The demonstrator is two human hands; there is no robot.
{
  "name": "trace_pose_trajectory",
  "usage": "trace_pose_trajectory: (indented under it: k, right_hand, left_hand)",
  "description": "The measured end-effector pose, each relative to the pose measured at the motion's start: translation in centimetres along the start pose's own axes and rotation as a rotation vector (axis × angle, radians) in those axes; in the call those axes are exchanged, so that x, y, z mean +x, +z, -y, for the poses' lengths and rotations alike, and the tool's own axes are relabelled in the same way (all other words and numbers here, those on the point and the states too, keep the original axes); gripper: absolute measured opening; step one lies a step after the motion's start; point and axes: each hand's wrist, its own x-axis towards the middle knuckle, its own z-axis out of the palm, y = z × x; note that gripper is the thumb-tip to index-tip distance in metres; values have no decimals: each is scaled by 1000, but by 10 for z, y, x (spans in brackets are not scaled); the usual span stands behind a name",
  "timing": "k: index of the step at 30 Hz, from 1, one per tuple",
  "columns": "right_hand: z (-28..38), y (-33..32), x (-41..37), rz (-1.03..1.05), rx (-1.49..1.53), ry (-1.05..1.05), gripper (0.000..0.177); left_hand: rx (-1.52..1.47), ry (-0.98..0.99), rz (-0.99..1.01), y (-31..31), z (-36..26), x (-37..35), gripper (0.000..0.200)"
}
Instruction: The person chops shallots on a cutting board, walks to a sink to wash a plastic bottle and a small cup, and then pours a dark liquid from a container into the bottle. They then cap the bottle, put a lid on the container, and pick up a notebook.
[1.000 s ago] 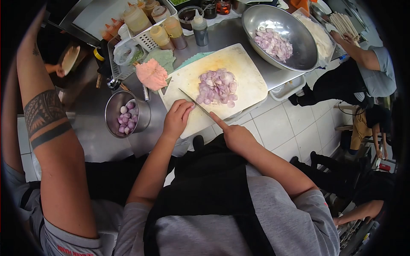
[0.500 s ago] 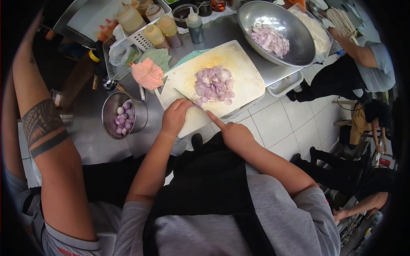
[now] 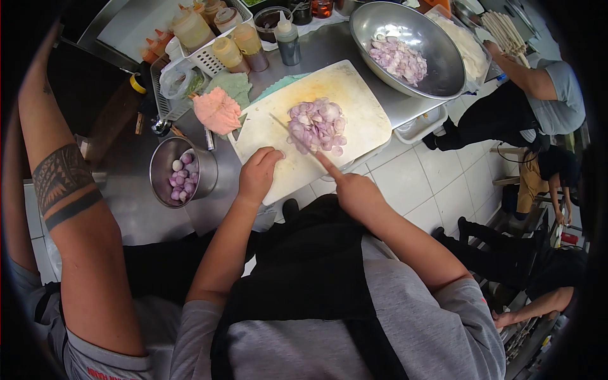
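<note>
My right hand (image 3: 356, 193) is wrapped round a knife (image 3: 292, 134), its index finger stretched along the spine. The blade lies against the near left side of a heap of sliced shallots (image 3: 322, 120) on a white cutting board (image 3: 358, 88). My left hand (image 3: 258, 172) rests on the board's left part, fingers curled together; whatever is under the fingertips is too small to make out. A gap separates it from the blade. Left of the board, a steel pot (image 3: 208, 170) holds several whole peeled shallots (image 3: 184, 179).
A big steel bowl (image 3: 443, 60) with sliced shallots (image 3: 399, 60) stands beyond the board. Pink cloth (image 3: 216, 111), green cloth (image 3: 231, 87) and squeeze bottles (image 3: 288, 44) lie and stand at the back left. A co-worker's tattooed arm (image 3: 76, 190) is close on my left; another person (image 3: 538, 95) works at right.
The knife has moved away from my left fingers, up and right towards the sliced heap, with my right hand following. My left hand has barely moved.
</note>
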Motion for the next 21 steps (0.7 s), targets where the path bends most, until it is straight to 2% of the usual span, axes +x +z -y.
trace_pose_trajectory:
  k: [3, 5, 9, 12, 15, 18, 21]
  right_hand:
    - [1, -11, -6, -21, 41, 17, 89]
    - [9, -12, -10, 79, 9, -22, 89]
    - [13, -4, -21, 61, 10, -77, 85]
    - [15, -17, -30, 141, 2, -46, 90]
    - [15, -6, -20, 114, -21, -50, 87]
    - [14, 6, -6, -8, -1, -110, 87]
    - [16, -14, -18, 108, -31, -66, 90]
  left_hand:
    - [-9, -1, -8, 0, 2, -2, 18]
    - [-23, 7, -11, 1, 2, -1, 18]
    - [0, 4, -19, 2, 3, -3, 19]
    - [19, 21, -30, 0, 3, -3, 19]
    - [22, 29, -34, 1, 4, -3, 19]
    - [13, 27, -31, 1, 2, -2, 20]
    - [28, 25, -14, 1, 4, -2, 20]
